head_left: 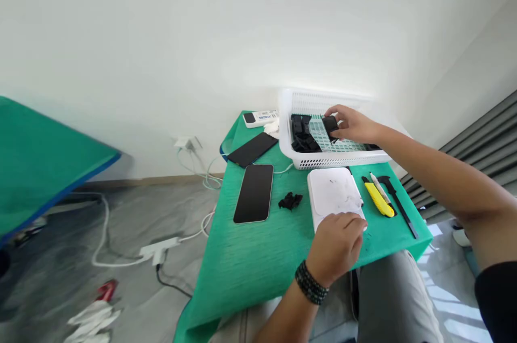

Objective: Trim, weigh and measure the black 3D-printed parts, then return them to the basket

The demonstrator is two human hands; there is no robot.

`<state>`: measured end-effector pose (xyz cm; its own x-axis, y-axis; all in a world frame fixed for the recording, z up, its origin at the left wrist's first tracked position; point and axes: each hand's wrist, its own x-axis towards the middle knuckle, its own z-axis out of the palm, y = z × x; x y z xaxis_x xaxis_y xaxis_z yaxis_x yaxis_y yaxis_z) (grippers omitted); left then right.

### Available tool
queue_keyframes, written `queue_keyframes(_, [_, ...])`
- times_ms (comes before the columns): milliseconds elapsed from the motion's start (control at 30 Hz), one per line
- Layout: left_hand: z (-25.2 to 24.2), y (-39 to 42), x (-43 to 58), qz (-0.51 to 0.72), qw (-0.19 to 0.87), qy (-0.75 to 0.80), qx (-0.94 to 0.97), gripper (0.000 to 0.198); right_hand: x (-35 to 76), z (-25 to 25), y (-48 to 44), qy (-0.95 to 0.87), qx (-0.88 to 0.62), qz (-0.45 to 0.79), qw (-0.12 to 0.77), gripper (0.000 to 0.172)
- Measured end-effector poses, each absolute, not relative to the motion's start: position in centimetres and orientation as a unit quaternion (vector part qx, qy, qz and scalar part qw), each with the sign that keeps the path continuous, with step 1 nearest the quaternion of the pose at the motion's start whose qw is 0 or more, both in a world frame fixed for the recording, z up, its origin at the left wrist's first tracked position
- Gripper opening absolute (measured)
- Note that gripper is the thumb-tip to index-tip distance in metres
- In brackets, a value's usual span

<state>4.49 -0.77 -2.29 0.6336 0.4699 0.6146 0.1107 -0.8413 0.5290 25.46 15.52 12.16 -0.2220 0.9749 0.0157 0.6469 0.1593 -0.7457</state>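
Observation:
My right hand reaches into a white perforated basket at the back of the table. Its fingers and thumb pinch a small black block-shaped part. More black parts lie in the left end of the basket, and a few dark ones show under my right forearm. My left hand, with a dark beaded bracelet, rests curled at the near edge of a flat white square device. Whatever its fingers hold, if anything, is hidden. Dark marks show on the device's top.
On the green-covered table lie a phone, a dark slab, a crumpled black scrap, a yellow cutter, a pen and a black caliper. A power strip and cables lie on the floor.

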Motion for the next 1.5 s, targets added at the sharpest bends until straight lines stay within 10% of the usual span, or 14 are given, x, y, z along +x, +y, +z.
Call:
queue_keyframes(333, [-1.5,0.0,4.1,0.524,0.333,0.211,0.755,0.02,22.4,11.7,3.0,-0.539,-0.489,0.486,0.485,0.061])
queue_keyframes(767, [-1.8,0.4,4.5,0.566,0.373,0.144,0.721,0.038,17.2,4.8,-8.4,-0.205,-0.484,0.503,0.686,0.035])
queue_keyframes(1200, [-2.7,0.2,6.9,0.451,0.515,0.043,0.727,0.03,19.2,4.2,-11.8,-0.34,-0.532,0.381,0.675,0.073])
queue_keyframes(1500, [-3.4,0.8,6.5,0.461,0.546,0.074,0.695,0.029,19.7,3.1,-10.4,-0.387,-0.516,0.383,0.662,0.065])
